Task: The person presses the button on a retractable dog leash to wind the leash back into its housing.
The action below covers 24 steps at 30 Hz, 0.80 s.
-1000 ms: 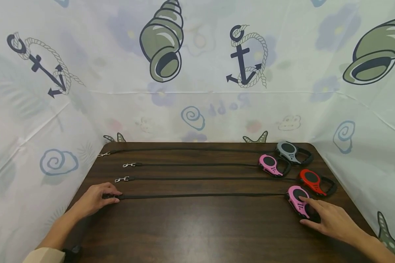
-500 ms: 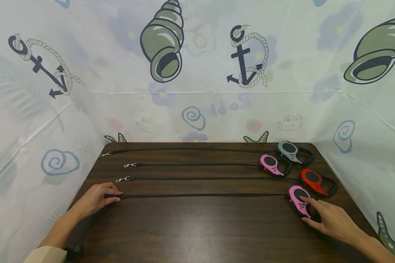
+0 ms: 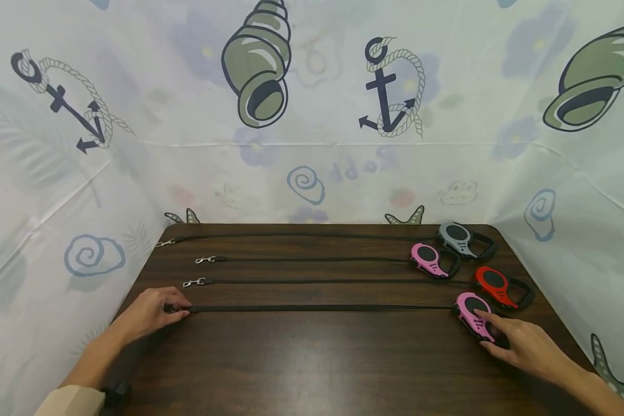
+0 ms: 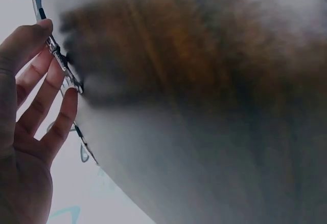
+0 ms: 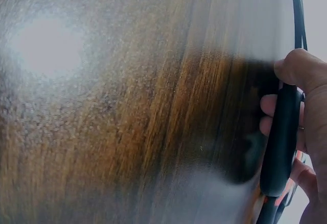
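The nearest of several retractable dog leashes has a pink and black case (image 3: 472, 315). My right hand (image 3: 527, 344) grips it at the right of the table, fingers and thumb on either side. In the right wrist view its black handle (image 5: 281, 142) lies between the thumb and the curled fingers. Its black strap (image 3: 317, 308) runs straight left to my left hand (image 3: 151, 312). There my left hand pinches the strap's end with its metal snap hook (image 4: 64, 63), which the fingers mostly hide in the head view.
Behind lie a red leash (image 3: 494, 280), another pink leash (image 3: 426, 258) and a grey leash (image 3: 456, 236), straps extended leftward. Their metal hooks, such as this snap hook (image 3: 194, 282), lie at the left of the dark wooden table (image 3: 301, 358). A printed cloth (image 3: 333, 104) encloses the table.
My right hand has shifted slightly to the right with the near pink leash. My left hand stays at the strap's hook end, and the other leashes lie as before.
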Available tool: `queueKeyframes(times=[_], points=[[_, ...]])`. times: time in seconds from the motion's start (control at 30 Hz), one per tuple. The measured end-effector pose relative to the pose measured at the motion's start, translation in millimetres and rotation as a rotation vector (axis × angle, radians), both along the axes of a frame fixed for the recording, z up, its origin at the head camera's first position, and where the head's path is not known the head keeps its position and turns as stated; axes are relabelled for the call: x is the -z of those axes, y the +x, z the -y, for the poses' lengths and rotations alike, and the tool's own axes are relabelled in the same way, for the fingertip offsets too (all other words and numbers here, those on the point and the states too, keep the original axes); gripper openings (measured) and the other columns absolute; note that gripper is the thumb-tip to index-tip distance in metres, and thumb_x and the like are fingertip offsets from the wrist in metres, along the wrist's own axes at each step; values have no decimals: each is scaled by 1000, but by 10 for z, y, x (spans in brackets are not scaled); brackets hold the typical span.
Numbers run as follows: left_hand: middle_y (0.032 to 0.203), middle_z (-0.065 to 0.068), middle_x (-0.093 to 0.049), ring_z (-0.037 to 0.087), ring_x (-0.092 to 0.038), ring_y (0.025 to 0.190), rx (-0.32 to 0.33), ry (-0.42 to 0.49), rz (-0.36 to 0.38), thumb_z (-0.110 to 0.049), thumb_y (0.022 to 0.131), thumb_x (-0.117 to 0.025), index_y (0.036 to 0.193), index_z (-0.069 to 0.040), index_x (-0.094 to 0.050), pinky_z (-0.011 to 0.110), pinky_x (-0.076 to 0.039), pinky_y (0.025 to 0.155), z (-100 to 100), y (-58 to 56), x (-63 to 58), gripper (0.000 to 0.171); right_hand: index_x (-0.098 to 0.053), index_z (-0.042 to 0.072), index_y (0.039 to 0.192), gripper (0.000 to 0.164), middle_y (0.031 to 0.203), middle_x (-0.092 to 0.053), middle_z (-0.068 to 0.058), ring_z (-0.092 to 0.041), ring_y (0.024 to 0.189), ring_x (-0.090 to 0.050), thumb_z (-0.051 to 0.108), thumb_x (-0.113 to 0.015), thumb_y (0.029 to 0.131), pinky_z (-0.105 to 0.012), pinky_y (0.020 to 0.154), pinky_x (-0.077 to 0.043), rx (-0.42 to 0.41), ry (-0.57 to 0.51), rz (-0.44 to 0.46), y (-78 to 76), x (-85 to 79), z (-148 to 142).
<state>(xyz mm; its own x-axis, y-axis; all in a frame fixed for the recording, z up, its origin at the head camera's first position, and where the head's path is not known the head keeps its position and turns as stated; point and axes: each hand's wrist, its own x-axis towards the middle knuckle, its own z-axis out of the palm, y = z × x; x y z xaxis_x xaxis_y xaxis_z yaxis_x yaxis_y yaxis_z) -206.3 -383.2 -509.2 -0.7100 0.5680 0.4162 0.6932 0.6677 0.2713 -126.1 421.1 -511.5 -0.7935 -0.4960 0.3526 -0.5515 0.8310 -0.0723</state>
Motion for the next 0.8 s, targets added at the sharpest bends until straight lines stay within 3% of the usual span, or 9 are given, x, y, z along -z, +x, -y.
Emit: queueKeyframes(times=[0.13, 0.27, 0.33, 0.43, 0.57, 0.8], points=[[80, -9, -73, 2, -65, 68, 19, 9, -4, 1, 67, -94, 83, -14, -81, 18, -47, 59, 54, -31, -14, 26, -68, 7, 130, 67, 73, -39, 23, 7, 63, -30, 18, -97, 71, -21, 55, -31, 6, -28, 26, 107, 3, 52], [79, -7, -77, 0, -65, 69, -20, 2, 24, -1, 69, -93, 85, -13, -82, 16, -47, 59, 99, -32, -34, 24, -68, 3, 130, 65, 75, -40, 21, 9, 62, -31, 7, -94, 71, -19, 57, -30, -3, -107, 64, 194, -9, 110], [79, -5, -78, -2, -62, 68, -44, -8, 40, -2, 70, -93, 86, -13, -82, 15, -45, 59, 105, -30, -47, 22, -68, 1, 130, 65, 77, -44, 18, 9, 62, -34, 2, -93, 70, -18, 57, -30, -17, -146, 72, 201, -23, 122], [79, -3, -79, -3, -54, 65, -70, -24, 49, -4, 71, -93, 86, -13, -83, 15, -40, 57, 91, -25, -73, 21, -69, 0, 129, 65, 82, -61, 9, 9, 66, -38, -1, -93, 69, -15, 59, -30, -37, -185, 58, 161, -54, 111], [77, -5, -77, -3, -51, 63, -80, -29, 53, -3, 70, -94, 85, -13, -83, 15, -39, 55, 72, -29, -107, 21, -71, 0, 125, 64, 83, -68, 3, 11, 63, -37, -5, -93, 65, -12, 57, -30, -62, -243, 23, 108, -98, 101], [78, -8, -76, -4, -58, 67, -65, -59, 39, -3, 67, -94, 83, -15, -81, 19, -48, 58, 27, -68, -172, 24, -76, 7, 118, 57, 68, -48, 19, 18, 57, -17, -5, -94, 65, -8, 48, -24, -40, -307, -27, 0, -200, 74]])
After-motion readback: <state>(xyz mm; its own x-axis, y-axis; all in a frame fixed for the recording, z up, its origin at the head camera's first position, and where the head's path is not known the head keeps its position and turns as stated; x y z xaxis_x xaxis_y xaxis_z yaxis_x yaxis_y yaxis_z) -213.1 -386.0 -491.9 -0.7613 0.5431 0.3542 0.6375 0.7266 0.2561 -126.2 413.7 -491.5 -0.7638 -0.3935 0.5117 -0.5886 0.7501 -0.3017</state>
